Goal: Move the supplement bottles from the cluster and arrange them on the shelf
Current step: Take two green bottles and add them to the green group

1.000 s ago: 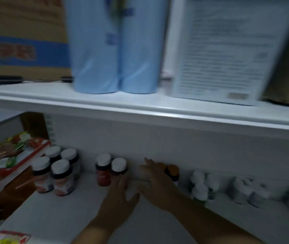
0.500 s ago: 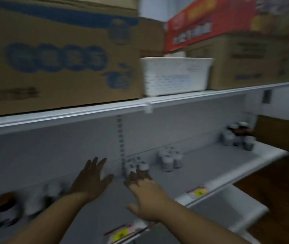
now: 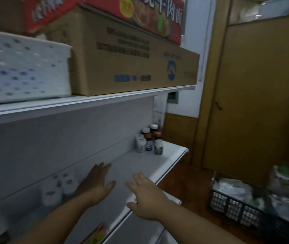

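White shelf [image 3: 140, 166] board is seen beneath both hands, which are held flat and wide with fingers straight; nothing is gripped. Beyond the fingertips of the left hand [image 3: 96, 185] and the right hand [image 3: 145, 196], well apart from both at the far end of the board, the cluster [image 3: 149, 140] of bottles is found: several small ones packed so close that they touch, some pale-capped, some dark-bodied. Just beside the left wrist, toward the back wall, a group of white bottles [image 3: 59, 187] is already set down, though blurred. More blurred bottles are made out behind the left forearm.

The bottles are judged to be light, rigid and smooth-sided, probably plastic, though glass cannot be ruled out for the dark ones. Being tall for their bases and tightly packed, neighbours could be toppled when one is pulled free. Hold is best taken around the body just under the cap, or over the cap from above, with an outer bottle lifted first. A rattle of loose contents is to be expected, so a firm pinch is advised.

Above the hands, a cardboard box [image 3: 131, 55] and a white basket [image 3: 22, 67] are carried on the upper board.
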`<action>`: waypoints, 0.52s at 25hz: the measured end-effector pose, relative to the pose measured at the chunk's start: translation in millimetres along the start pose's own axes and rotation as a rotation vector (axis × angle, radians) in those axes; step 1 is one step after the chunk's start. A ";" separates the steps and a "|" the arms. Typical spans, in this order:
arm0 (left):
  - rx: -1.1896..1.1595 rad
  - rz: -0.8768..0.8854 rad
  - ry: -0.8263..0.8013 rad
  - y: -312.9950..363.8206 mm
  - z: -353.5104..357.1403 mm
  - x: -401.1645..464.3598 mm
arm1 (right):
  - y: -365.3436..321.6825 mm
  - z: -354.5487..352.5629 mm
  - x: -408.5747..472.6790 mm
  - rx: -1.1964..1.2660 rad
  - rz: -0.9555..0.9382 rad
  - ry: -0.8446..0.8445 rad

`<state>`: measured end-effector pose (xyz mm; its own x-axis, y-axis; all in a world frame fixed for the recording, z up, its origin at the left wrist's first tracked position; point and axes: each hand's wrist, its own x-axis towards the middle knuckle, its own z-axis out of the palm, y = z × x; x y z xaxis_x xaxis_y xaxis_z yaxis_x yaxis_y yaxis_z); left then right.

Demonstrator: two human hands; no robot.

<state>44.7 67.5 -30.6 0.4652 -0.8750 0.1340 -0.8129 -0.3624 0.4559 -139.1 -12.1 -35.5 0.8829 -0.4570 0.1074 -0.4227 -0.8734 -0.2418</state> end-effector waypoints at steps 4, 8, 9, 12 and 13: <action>-0.056 0.044 -0.078 29.0 36.0 108.7 | 76.5 -15.0 64.4 0.051 0.187 0.014; -0.040 0.058 -0.110 47.9 64.7 186.9 | 145.6 -23.7 117.1 0.057 0.287 0.131; -0.049 0.051 -0.119 49.7 73.5 202.7 | 162.3 -21.9 126.1 0.060 0.294 0.151; -0.155 0.029 -0.074 56.2 88.6 238.6 | 206.4 -14.2 150.0 0.110 0.276 0.177; -0.242 -0.002 -0.045 58.4 91.3 249.1 | 221.2 -9.5 158.1 0.150 0.280 0.185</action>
<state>81.1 -200.9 -51.0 0.4464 -0.8897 0.0957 -0.7017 -0.2816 0.6545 -95.0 -279.2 -62.8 0.6792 -0.7098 0.1867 -0.5963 -0.6820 -0.4234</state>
